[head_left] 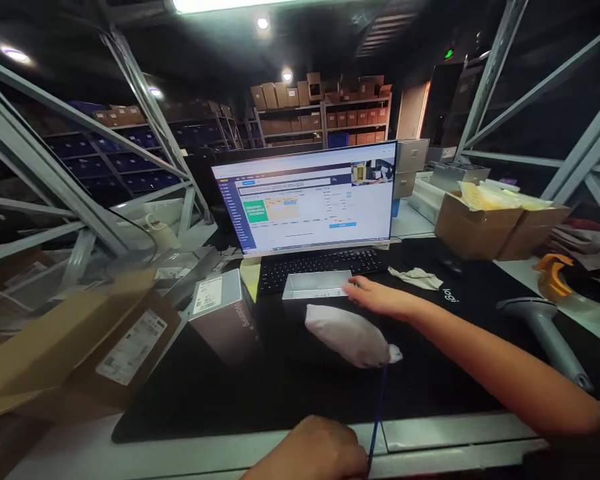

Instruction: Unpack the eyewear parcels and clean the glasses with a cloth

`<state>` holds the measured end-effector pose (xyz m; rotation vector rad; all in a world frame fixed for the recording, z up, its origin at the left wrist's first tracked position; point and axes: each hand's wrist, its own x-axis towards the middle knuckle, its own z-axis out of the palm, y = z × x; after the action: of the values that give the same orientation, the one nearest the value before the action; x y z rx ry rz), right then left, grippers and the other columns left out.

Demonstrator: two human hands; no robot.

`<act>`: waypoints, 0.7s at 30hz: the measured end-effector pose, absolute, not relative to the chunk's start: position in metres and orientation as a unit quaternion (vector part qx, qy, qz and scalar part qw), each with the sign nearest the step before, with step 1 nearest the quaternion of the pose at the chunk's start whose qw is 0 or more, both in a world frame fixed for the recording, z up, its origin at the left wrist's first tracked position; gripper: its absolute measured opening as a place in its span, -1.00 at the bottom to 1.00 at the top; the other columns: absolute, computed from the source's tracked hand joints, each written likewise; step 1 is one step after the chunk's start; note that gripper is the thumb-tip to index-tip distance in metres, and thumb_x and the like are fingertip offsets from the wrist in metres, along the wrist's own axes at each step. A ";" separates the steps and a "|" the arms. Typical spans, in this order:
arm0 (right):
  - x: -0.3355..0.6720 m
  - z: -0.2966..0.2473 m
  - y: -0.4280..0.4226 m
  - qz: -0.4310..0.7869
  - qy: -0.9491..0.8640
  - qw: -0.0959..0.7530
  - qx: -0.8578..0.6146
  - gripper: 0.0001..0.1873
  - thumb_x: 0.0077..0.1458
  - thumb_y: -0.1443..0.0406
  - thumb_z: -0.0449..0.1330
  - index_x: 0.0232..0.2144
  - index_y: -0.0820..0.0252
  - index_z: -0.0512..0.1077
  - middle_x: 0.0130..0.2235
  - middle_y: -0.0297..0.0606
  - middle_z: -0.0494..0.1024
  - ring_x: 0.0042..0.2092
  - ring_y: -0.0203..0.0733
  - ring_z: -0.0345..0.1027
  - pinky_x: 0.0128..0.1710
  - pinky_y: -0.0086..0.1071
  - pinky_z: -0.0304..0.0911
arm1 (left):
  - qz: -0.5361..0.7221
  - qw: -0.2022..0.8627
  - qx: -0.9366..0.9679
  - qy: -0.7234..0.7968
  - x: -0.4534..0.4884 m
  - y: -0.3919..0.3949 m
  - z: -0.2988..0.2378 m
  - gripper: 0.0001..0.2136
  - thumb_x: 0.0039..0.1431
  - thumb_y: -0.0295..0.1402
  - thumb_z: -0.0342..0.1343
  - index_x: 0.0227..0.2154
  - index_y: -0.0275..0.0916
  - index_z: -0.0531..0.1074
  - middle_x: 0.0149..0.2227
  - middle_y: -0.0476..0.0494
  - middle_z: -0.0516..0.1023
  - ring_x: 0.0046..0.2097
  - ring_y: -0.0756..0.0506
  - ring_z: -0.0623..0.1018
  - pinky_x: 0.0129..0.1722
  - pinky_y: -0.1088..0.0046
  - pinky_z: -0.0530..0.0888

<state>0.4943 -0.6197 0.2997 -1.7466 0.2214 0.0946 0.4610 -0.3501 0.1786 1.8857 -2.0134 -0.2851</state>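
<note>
My right hand (373,295) reaches over the desk mat and grips the right end of a shallow, open grey box lid (313,293) in front of the keyboard. Just nearer to me lies a rounded bundle in a white cloth pouch (350,335), gathered at its right end. From there a thin blue cord (380,407) runs fairly straight down to my left hand (315,452), which is closed at the desk's front edge, with the cord at its right side. Its fingertips are hidden. A grey printed box (225,317) stands left of the pouch.
A monitor (310,207) and keyboard (275,272) stand behind. Left is an opened cardboard box (75,347). To the right are a crumpled white cloth (417,278), a barcode scanner (543,333), a tape dispenser (560,277) and a filled carton (473,227).
</note>
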 end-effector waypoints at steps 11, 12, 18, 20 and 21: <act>0.490 0.299 -0.560 -0.033 -0.160 0.378 -0.911 -0.57 0.18 0.29 0.29 0.08 0.27 0.44 -0.07 -0.14 0.61 0.00 -0.08 0.46 0.08 -0.21 0.29 | 0.209 0.317 0.816 -0.437 0.470 -0.323 0.257 -0.88 0.33 -0.53 0.06 -0.25 -0.17 0.41 -0.38 0.00 0.50 -0.33 -0.05 0.46 -0.16 0.35 0.36; 0.488 0.302 -0.559 -0.021 -0.176 0.382 -0.907 -0.61 0.21 0.28 0.25 0.08 0.25 0.45 -0.04 -0.14 0.61 0.01 -0.09 0.46 0.08 -0.23 0.29 | 0.211 0.323 0.818 -0.426 0.473 -0.324 0.259 -0.88 0.33 -0.53 0.07 -0.26 -0.16 0.41 -0.38 0.02 0.50 -0.33 -0.04 0.47 -0.04 0.28 0.35; 0.467 0.313 -0.552 0.066 -0.283 0.276 -0.916 -0.09 -0.04 0.04 0.43 0.26 0.33 0.26 0.14 0.08 0.46 0.14 0.15 0.33 0.11 -0.11 0.26 | 0.186 0.431 0.773 -0.426 0.482 -0.327 0.251 -0.90 0.32 -0.51 0.10 -0.24 -0.17 0.45 -0.34 -0.01 0.55 -0.29 -0.03 0.51 -0.20 0.44 0.44; 0.462 0.312 -0.547 0.067 -0.279 0.241 -0.927 -0.30 0.02 0.13 0.41 0.15 0.31 0.36 0.05 0.04 0.52 0.06 0.12 0.37 0.06 -0.11 0.28 | 0.169 0.443 0.762 -0.441 0.480 -0.327 0.249 -0.88 0.30 -0.54 0.11 -0.22 -0.19 0.45 -0.33 -0.03 0.54 -0.29 -0.03 0.49 -0.26 0.46 0.43; 0.461 0.311 -0.545 0.069 -0.272 0.236 -0.930 -0.42 0.06 0.16 0.38 0.08 0.28 0.40 -0.02 -0.01 0.55 0.00 0.08 0.40 0.01 -0.13 0.30 | 0.162 0.445 0.756 -0.452 0.478 -0.326 0.249 -0.86 0.30 -0.56 0.10 -0.20 -0.19 0.46 -0.32 -0.04 0.54 -0.28 -0.03 0.49 -0.24 0.45 0.44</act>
<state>0.4615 -0.5448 0.3115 -2.5507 -0.7471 0.1887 0.4784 -0.3263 0.2487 1.8740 -1.1203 0.4023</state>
